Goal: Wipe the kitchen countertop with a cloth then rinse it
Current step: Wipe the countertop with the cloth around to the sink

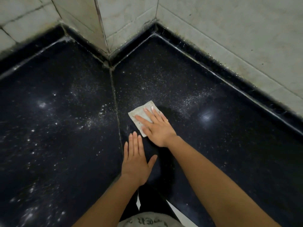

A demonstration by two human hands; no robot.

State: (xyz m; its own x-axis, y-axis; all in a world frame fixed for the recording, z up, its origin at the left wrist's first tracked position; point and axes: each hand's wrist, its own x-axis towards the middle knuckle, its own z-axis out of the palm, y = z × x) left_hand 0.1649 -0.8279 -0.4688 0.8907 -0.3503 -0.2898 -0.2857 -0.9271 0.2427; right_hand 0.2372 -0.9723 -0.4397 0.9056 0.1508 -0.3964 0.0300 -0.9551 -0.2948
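Grey shirt (147,221) print is illegible. Flat left hand (136,163) rests on black speckled stone countertop (213,153). Flat right hand (157,128) presses pale square cloth (139,112).

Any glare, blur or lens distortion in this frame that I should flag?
Head view: two glare spots on the countertop, one right of the cloth, one far left; counter edges bow from the wide lens; upper-left tiles are blurred; right hand and left hand look sharp; lighting is dim.

The cloth (142,115) lies on the worktop (213,145), just right of its seam (116,115). The right hand (157,126) rests on the cloth, the left hand (136,159) on the worktop nearer the person. Tiled walls (229,30) stand behind, meeting at a corner.
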